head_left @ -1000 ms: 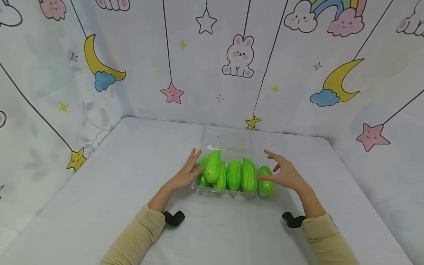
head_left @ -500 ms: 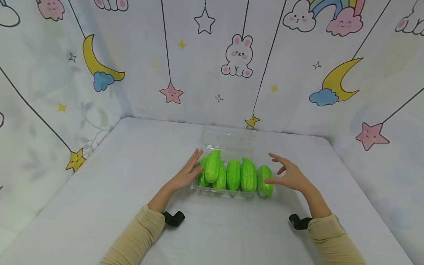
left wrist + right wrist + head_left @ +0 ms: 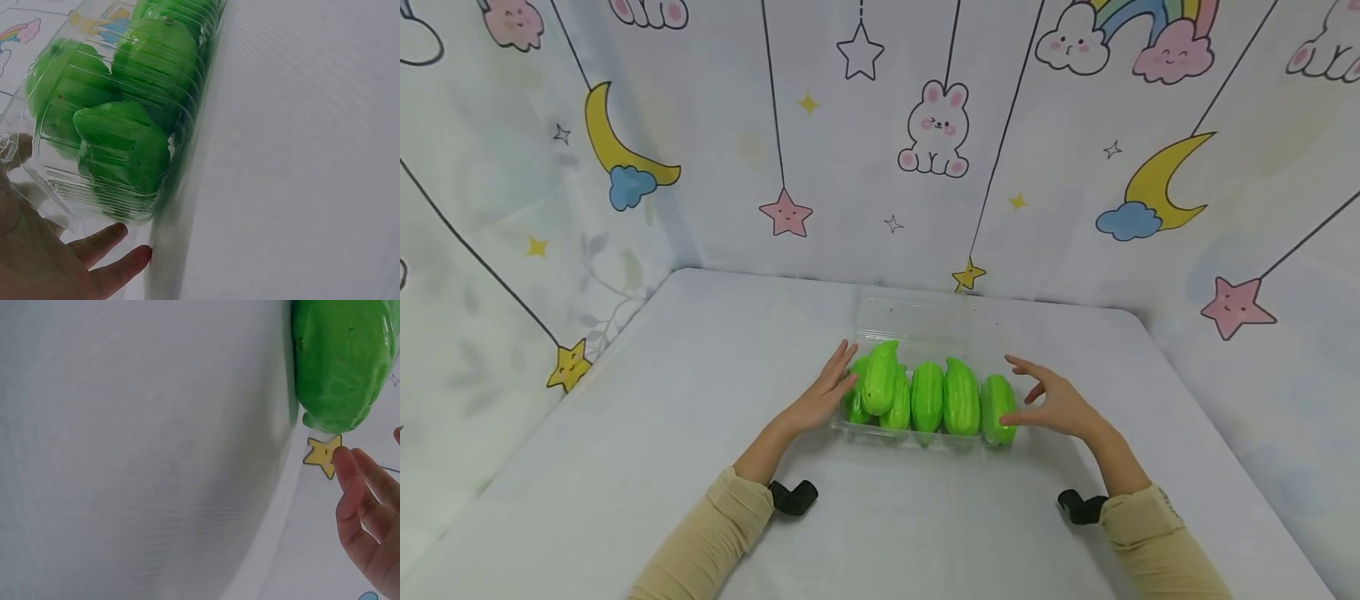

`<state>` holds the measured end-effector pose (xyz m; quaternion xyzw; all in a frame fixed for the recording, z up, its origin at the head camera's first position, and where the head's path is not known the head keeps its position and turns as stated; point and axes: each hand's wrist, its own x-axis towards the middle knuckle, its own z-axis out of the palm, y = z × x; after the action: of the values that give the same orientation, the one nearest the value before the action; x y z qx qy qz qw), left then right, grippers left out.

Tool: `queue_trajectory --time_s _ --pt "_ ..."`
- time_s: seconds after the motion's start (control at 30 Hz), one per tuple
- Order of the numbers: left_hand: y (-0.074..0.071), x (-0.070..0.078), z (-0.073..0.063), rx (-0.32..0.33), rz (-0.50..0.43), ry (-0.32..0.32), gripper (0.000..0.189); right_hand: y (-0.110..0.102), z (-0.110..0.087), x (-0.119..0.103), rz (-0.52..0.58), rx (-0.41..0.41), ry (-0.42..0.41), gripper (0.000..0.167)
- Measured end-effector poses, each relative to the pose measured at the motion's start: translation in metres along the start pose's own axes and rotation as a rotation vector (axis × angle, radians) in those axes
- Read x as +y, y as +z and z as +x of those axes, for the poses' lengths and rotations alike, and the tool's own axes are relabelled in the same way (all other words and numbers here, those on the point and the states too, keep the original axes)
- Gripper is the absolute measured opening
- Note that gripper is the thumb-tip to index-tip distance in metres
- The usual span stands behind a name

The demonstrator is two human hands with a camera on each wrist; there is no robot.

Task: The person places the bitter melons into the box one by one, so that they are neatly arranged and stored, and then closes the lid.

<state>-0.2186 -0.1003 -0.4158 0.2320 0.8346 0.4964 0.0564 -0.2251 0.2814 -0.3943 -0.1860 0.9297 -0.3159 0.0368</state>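
A clear plastic clamshell box (image 3: 910, 440) lies with its lid (image 3: 910, 317) folded back. Several green, ribbed, vegetable-like pieces fill it; one green piece (image 3: 880, 379) leans on top at the left. Another green piece (image 3: 997, 396) lies on the table just beyond the box's right end. My left hand (image 3: 814, 402) is at the box's left end, fingers extended; the left wrist view shows this hand (image 3: 56, 256) close to the plastic wall. Beside the outer green piece is my right hand (image 3: 1060, 407), thumb and fingers spread apart with nothing between them. Whether its thumb touches the piece cannot be told.
The box stands on a white-covered table (image 3: 910, 533). Behind it rises a white cloth (image 3: 835, 150) printed with rabbits, stars and moons. Each wrist carries a black camera mount, such as the left camera mount (image 3: 795, 497).
My right hand has moved to the right and slightly nearer, drawing back across the outermost green piece. My left hand stays by the box, and the green pieces keep their places.
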Motion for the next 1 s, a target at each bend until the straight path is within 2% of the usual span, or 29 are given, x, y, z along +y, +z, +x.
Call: queue_trajectory --time_s 0.13,0.3,0.33,0.47,0.7,0.77,1.0 --pt "0.002 -0.013 0.004 0.004 0.001 0.005 0.054 0.004 -0.001 0.002 0.04 -0.032 -0.016 0.099" --pt "0.002 -0.014 0.004 -0.007 -0.013 0.009 0.055 0.006 0.0 0.004 0.041 -0.045 -0.036 0.101" --pt "0.002 -0.013 0.004 -0.01 -0.007 0.009 0.054 0.006 0.0 0.004 0.038 -0.049 -0.039 0.101" --pt "-0.003 0.01 -0.004 -0.046 -0.014 -0.007 0.053 0.007 0.0 0.004 0.028 -0.074 -0.039 0.102" --pt "-0.005 0.017 -0.006 -0.056 -0.004 -0.006 0.054 0.009 0.0 0.005 0.028 -0.123 -0.033 0.1" --pt "-0.008 0.029 -0.009 -0.069 -0.014 -0.029 0.053 0.01 0.001 0.005 0.023 -0.141 -0.023 0.1" --pt "-0.009 0.03 -0.009 -0.083 -0.001 -0.035 0.054 0.012 0.003 0.006 0.033 -0.188 -0.008 0.1"
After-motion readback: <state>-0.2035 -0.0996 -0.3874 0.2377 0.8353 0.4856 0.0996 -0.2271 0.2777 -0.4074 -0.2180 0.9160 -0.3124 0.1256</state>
